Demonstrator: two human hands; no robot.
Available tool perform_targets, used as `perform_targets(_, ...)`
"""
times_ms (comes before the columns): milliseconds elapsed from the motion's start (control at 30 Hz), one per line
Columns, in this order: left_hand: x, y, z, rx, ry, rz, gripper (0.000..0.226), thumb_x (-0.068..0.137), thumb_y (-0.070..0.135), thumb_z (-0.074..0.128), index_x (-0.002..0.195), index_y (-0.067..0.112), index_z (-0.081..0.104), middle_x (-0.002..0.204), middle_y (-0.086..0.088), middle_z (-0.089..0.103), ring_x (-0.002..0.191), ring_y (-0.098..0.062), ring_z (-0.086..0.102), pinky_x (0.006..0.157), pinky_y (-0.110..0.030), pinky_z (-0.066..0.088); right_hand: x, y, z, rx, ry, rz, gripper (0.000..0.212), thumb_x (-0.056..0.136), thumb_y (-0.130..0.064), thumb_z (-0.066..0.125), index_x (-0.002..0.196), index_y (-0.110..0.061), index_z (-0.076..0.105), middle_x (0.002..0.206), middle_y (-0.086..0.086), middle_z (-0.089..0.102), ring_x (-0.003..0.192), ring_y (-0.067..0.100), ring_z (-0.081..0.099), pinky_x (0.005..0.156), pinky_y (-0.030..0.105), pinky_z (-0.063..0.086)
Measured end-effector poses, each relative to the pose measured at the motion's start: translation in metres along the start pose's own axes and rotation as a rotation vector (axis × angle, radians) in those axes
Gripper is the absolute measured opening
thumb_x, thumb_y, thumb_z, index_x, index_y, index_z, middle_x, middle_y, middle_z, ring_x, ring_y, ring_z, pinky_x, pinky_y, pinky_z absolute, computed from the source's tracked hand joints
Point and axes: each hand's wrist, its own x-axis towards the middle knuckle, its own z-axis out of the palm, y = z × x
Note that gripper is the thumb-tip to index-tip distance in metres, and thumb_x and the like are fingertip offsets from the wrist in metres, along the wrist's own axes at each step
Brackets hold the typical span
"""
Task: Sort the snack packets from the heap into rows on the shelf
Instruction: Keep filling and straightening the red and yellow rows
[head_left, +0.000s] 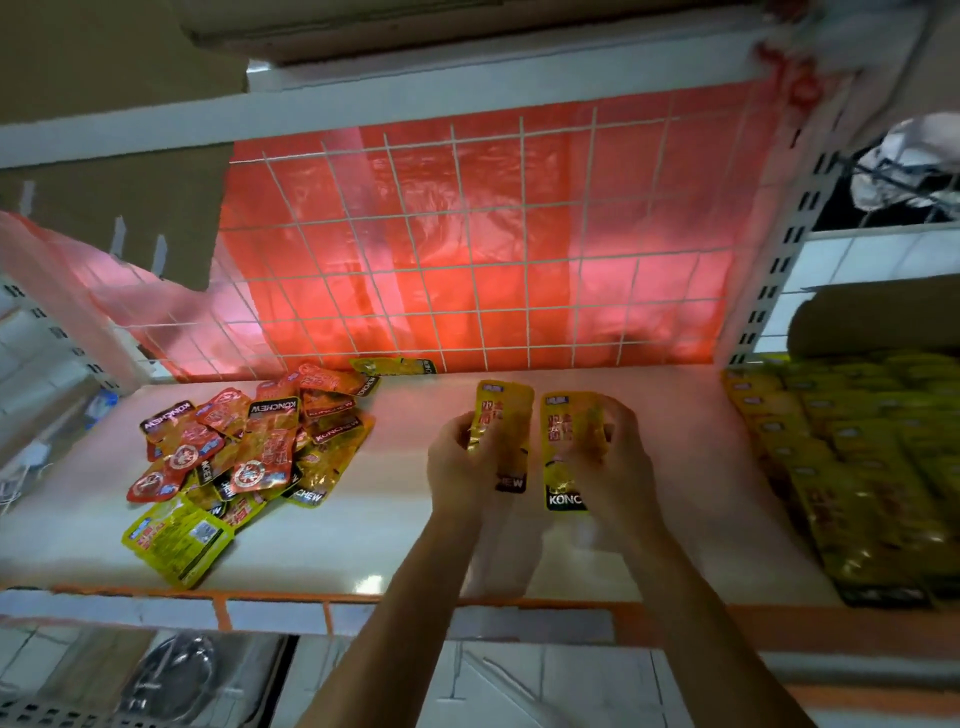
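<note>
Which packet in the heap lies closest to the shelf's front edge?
The bright yellow packet at the heap's near-left corner. It lies back side up with a code label showing. The others sit farther back and are mostly red or orange.

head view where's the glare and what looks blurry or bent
Head view: the red plastic sheet glows backlit and tints the shelf pink, with a glare spot near its front edge; the right hand and the yellow rows are smeared; the shelf edges bow from the wide lens.
</note>
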Motion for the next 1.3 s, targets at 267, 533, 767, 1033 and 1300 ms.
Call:
perform_targets(267, -0.048, 0.026, 0.113, -0.296, -0.169, -0.134, 0.008, 0.089, 0.011, 0.064, 0.096, 0.007, 0.063, 0.080, -0.004, 0.071, 0.062, -0.011, 0.068, 0.051, -0.023, 0.052, 0.008, 0.021, -0.117, 0.054, 0.148, -0.088, 0.040, 0.095, -0.017, 0.055, 0.133, -0.019, 0.043, 0.081, -0.009, 0.056, 0.063, 0.004, 0.056, 0.062, 0.040, 0.050)
perform_targets(533, -0.110, 0.053, 0.236, -0.245, -0.253, -0.122, 0.011, 0.088, 0.017, 0.067, 0.079, 0.015, 0.060, 0.067, 0.002, 0.064, 0.059, -0.012, 0.060, 0.053, -0.024, 0.047, 0.022, 0.066, -0.252, 0.028, 0.163, -0.019, 0.048, 0.092, -0.021, 0.058, 0.136, -0.030, 0.042, 0.113, -0.012, 0.054, 0.083, -0.008, 0.053, 0.075, 0.017, 0.046)
perform_targets(767, -0.161, 0.068, 0.333, -0.033, -0.325, 0.012, 0.020, 0.080, 0.032, 0.076, 0.091, 0.017, 0.068, 0.085, -0.004, 0.073, 0.082, -0.024, 0.069, 0.074, -0.036, 0.056, 0.037, 0.105, -0.356, 0.027, 0.268, -0.004, 0.027, 0.093, -0.020, 0.054, 0.120, -0.024, 0.052, 0.097, -0.009, 0.059, 0.068, -0.003, 0.058, 0.058, 0.019, 0.045)
perform_targets(1033, -0.210, 0.080, 0.407, 0.256, -0.440, 0.167, 0.068, 0.079, 0.032, 0.077, 0.135, 0.032, 0.038, 0.103, 0.007, 0.064, 0.081, -0.014, 0.064, 0.065, -0.030, 0.055, 0.035, 0.149, -0.443, -0.002, 0.356, 0.177, 0.042, 0.083, -0.008, 0.057, 0.124, -0.005, 0.048, 0.092, 0.011, 0.056, 0.078, 0.025, 0.055, 0.065, 0.036, 0.043)
perform_targets(1300, -0.223, 0.089, 0.445, 0.361, -0.508, 0.252, 0.070, 0.081, 0.032, 0.076, 0.138, 0.040, 0.036, 0.095, 0.012, 0.061, 0.079, -0.004, 0.059, 0.058, -0.018, 0.044, 0.037, 0.161, -0.483, -0.037, 0.439, 0.187, 0.047, 0.088, -0.007, 0.054, 0.133, -0.015, 0.042, 0.093, 0.005, 0.061, 0.067, 0.016, 0.056, 0.052, 0.021, 0.032)
